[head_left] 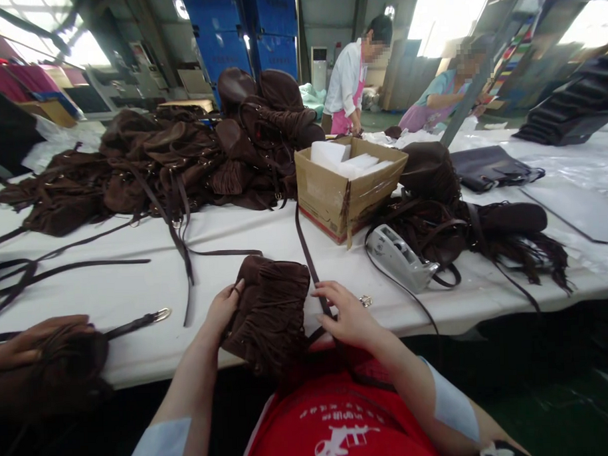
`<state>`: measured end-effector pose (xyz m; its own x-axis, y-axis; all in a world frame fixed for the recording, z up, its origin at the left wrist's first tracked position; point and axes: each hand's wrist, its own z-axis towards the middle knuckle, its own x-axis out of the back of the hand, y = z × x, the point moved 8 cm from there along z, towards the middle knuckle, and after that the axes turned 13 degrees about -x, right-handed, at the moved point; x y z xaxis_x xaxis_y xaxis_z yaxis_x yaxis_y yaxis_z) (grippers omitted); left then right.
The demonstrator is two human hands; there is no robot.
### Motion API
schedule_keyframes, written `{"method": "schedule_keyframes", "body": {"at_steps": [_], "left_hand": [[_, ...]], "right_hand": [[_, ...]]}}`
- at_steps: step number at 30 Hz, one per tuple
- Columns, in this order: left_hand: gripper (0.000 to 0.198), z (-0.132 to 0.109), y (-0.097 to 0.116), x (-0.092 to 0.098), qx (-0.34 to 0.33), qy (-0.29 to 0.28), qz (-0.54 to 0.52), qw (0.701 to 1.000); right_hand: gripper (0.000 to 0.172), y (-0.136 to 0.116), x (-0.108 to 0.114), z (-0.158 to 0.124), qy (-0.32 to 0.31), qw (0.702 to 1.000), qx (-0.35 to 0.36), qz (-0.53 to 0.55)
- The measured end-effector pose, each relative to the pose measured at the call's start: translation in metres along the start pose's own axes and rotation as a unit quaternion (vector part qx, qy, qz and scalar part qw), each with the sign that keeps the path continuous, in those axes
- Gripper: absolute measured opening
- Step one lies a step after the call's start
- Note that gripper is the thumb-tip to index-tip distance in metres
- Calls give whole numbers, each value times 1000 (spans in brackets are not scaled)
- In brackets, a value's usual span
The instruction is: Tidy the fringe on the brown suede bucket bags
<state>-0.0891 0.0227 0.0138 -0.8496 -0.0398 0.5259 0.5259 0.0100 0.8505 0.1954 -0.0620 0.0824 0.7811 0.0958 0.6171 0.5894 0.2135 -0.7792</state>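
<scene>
A dark brown fringed handbag (274,309) lies at the table's front edge, directly before me. My left hand (225,307) grips its left side, the thumb on top and the other fingers partly hidden. To the right of the bag, my right hand (349,313) has its fingers apart and slightly curved, beside a long brown strap (307,244). The strap runs past the fingertips toward my lap; whether they touch it I cannot tell. A small metal buckle (366,300) shows just behind the right hand.
A cardboard box (327,194) with white pieces stands ahead, near a grey tape dispenser (399,254). Brown bags (182,159) are heaped at the back left, with more bags (433,217) at right. Another person's hand (38,340) holds a brown bag at left. Two people work across the table.
</scene>
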Motion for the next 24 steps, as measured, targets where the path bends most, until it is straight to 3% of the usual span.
{"method": "schedule_keyframes", "body": {"at_steps": [2,4,7,9,11,13,15,19,24], "left_hand": [[51,2,6,3,-18,-15,66,998],[50,4,17,12,-49,-1,142,989],[61,3,46,20,-153,39,222,962],[63,0,60,15,-212,36,238,947],[61,-1,60,3,-217,18,234,947],[54,-1,49,-13,-191,-16,245,950],[42,-2,35,-29,-156,-58,284,944],[32,1,19,-39,-122,-67,361,922],[31,12,15,-38,-135,-63,359,921]], "right_hand": [[62,-1,-18,10,-10,1000,1,9],[66,-4,-40,18,-24,1000,2,20],[48,-12,-67,27,-34,999,-1,21],[34,-17,-79,31,-47,999,0,10],[22,-23,-89,32,-79,997,12,7],[10,-28,-99,27,-150,988,33,20],[20,-30,-108,15,-238,969,42,40],[26,-28,-100,-10,-322,944,26,67],[23,-14,-49,-27,-302,943,-41,133]]}}
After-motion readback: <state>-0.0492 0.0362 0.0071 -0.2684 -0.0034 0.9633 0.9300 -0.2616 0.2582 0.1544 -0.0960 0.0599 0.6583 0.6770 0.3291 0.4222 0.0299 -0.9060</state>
